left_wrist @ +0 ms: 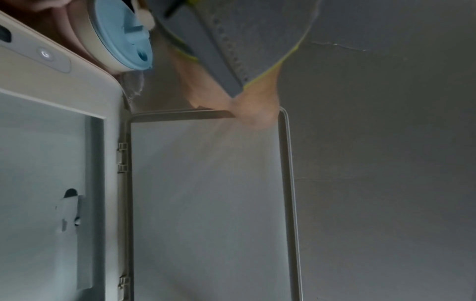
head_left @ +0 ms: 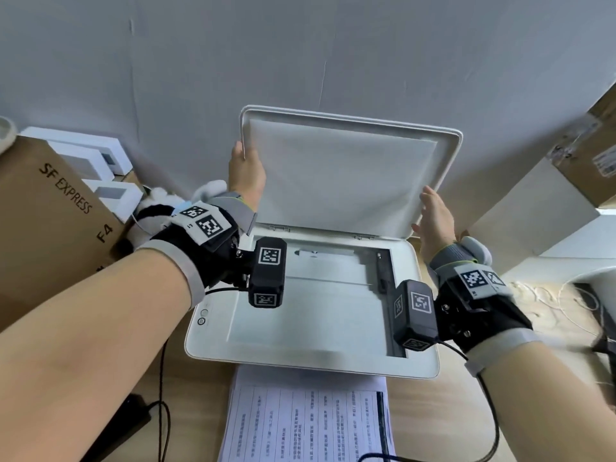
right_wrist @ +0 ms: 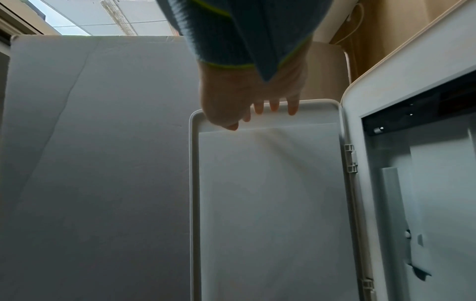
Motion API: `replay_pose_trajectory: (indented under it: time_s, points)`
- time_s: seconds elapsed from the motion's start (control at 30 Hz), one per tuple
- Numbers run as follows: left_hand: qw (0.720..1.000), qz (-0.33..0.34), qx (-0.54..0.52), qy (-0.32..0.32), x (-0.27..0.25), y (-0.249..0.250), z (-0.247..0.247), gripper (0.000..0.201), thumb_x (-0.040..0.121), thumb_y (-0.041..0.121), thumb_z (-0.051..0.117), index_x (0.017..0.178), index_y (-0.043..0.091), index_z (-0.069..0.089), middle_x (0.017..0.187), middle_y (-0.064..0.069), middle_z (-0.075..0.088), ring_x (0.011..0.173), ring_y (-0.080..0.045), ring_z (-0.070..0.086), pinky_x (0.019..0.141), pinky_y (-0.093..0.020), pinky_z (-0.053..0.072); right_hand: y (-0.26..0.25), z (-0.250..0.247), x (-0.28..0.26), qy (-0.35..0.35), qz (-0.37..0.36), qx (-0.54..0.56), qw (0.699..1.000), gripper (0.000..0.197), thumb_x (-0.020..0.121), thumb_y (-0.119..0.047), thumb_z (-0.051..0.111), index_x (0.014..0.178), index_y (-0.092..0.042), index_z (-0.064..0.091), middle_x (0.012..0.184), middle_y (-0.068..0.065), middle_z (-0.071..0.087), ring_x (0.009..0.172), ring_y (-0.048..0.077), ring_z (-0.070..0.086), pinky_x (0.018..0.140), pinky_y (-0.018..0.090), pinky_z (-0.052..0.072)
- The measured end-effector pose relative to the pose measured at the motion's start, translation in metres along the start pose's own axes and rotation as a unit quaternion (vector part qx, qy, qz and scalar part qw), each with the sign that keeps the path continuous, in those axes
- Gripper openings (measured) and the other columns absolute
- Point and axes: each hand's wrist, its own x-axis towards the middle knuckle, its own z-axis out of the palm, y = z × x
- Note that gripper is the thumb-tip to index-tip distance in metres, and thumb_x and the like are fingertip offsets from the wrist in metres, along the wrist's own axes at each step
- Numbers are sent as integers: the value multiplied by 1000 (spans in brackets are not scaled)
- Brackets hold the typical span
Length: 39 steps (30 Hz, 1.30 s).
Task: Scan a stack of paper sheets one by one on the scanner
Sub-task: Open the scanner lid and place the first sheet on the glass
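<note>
Scanner [head_left: 423, 355] on desk, lid [head_left: 343, 175] raised. Left hand [head_left: 245, 168] gripped lid's left edge; right hand [head_left: 435, 216] flat, fingers straight, against right edge. Paper stack [head_left: 306, 425] just in front. Risk: lid dropping if released.

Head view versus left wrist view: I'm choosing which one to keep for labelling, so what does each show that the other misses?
Only the head view shows the stack of paper sheets in front of the scanner, the right hand at the lid's right edge, and the cardboard box. Only the left wrist view shows a pale blue round object beside the scanner. Both show the raised scanner lid, the left hand gripping its edge, and the scanner glass.
</note>
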Motion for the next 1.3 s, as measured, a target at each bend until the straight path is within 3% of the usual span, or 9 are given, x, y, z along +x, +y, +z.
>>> replay_pose_trajectory:
  time_s: [0.17,0.27,0.4,0.47,0.6,0.9,1.03,1.13,1.3]
  points:
    - [998,-7,41,-38,-7,-14,-4,47,98,12,24,137,-16,26,146,-30,29,135,-40,27,106,-41,26,10,-4,-14,-42,48,3,998,39,98,-21,39,137,-16,46,137,-1,46,123,16,43,94,32,38]
    - [998,-38,14,-42,-21,-27,-10,42,96,20,33,129,-1,47,139,-23,46,129,-34,44,104,-39,36,23,-8,-28,-67,72,5,995,35,97,-19,39,128,-11,54,116,2,57,103,18,55,90,31,44]
    - [977,-164,-92,-97,-57,-47,-18,17,95,20,37,85,20,50,80,0,52,53,-10,60,53,-20,39,42,-12,-59,-109,117,12,987,22,95,-12,40,96,-8,62,66,-4,69,56,7,62,57,16,46]
    - [973,-175,-80,-124,-82,-62,-22,22,96,14,39,81,18,55,75,1,57,49,-8,57,44,-15,36,55,-13,-77,-131,137,13,982,24,95,-12,40,84,-12,61,63,-3,69,49,4,62,54,16,45]
    - [957,-190,-69,-211,-130,-85,-37,25,97,16,39,81,12,58,60,-1,67,45,-10,63,45,-14,44,78,-20,-114,-170,162,6,972,24,93,-14,44,83,-12,65,71,0,71,67,13,66,69,23,50]
    - [848,-306,46,-431,-197,-140,-68,38,101,30,37,83,8,63,63,-3,68,62,-17,68,65,-25,51,123,-51,-186,-285,254,25,924,34,99,-23,38,80,-6,60,54,2,53,52,14,49,62,25,43]
    - [858,-364,81,-353,-213,-179,-78,31,99,25,39,83,11,62,67,-2,69,56,-12,65,55,-19,46,162,-68,-201,-279,321,-35,904,28,98,-23,40,84,-10,61,54,-2,58,49,9,55,56,21,48]
    - [894,-373,104,-227,-220,-209,-84,22,96,15,45,76,10,54,71,-4,55,59,-15,51,55,-22,36,190,-81,-208,-169,371,-52,912,22,96,-20,42,92,-9,61,55,-5,61,52,8,55,56,19,47]
    - [902,-361,176,-157,-223,-258,-93,31,89,5,48,61,12,36,68,-11,40,62,-22,37,63,-27,31,219,-94,-215,-29,356,-130,925,32,95,-12,41,121,0,55,116,22,58,107,28,54,89,36,43]
